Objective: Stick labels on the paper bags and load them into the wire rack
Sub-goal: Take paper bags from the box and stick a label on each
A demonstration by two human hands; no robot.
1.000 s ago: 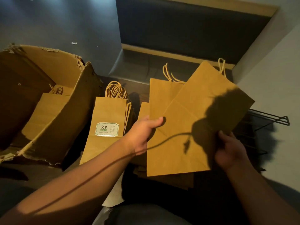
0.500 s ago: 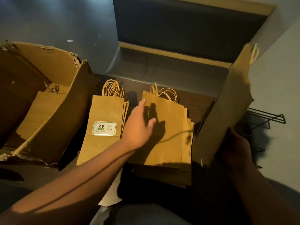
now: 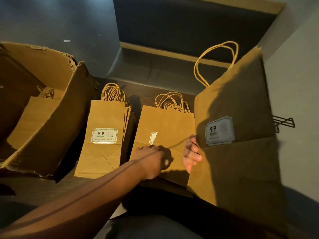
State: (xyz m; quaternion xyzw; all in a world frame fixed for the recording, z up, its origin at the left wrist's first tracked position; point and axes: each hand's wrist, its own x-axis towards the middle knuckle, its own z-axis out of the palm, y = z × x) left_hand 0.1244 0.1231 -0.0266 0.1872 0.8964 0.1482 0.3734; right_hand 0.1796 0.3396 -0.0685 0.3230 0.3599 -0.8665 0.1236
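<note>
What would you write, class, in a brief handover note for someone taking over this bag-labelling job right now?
Left hand: resting on the middle stack of flat brown paper bags, fingers curled; grip unclear.
Right hand: holds a raised brown paper bag by its edge, white 9.9 label on it.
Done: left stack of labelled brown bags; the middle stack's top bag shows a label too.
Left: load the held bag into the black wire rack behind it; more bags sit in the torn cardboard box.
</note>
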